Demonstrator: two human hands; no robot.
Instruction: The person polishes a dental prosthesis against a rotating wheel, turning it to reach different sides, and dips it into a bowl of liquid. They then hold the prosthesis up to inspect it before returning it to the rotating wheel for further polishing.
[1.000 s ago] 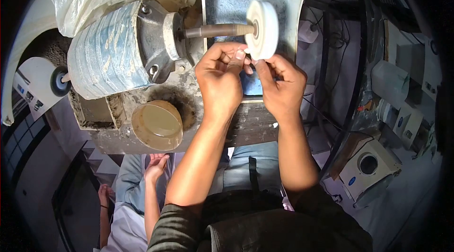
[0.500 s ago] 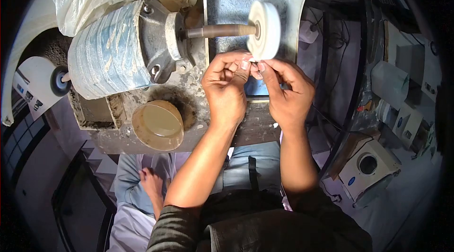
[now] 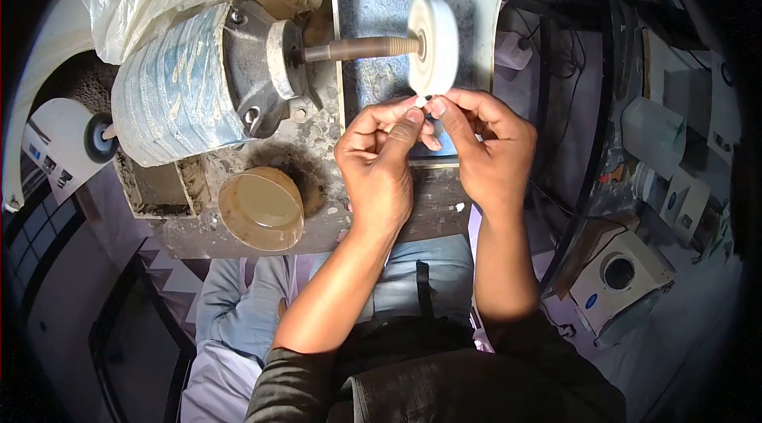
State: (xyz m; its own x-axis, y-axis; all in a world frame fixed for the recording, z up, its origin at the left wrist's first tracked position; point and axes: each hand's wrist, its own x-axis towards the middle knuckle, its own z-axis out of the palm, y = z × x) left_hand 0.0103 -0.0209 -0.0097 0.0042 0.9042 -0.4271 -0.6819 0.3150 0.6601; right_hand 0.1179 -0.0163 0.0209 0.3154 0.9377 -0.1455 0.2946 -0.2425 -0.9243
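1. Both bare hands sit slightly further right against the thick white disc-shaped wheel [image 3: 435, 46] than in the earlier frame.
2. Just below the wheel's lower edge is the small white hard-looking piece [image 3: 421, 101]; whether it touches the wheel is hard to tell, since fingertips cover most of it.
3. Below and left of the wheel, the left hand [image 3: 375, 161] pinches the piece between thumb and forefinger.
4. Below and right of the wheel, the right hand [image 3: 496, 157] grips its other side, also with thumb and forefinger.
5. Judging by its size and look, it should be light and stiff, perhaps brittle, and slippery if wet.
6. Best hold, I judge: opposite sides, low down, fingertips clear of the wheel's rim.
7. Left of the wheel, a brown metal shaft [image 3: 361, 49] joins it to the blue-and-grey ribbed motor [image 3: 178, 82].
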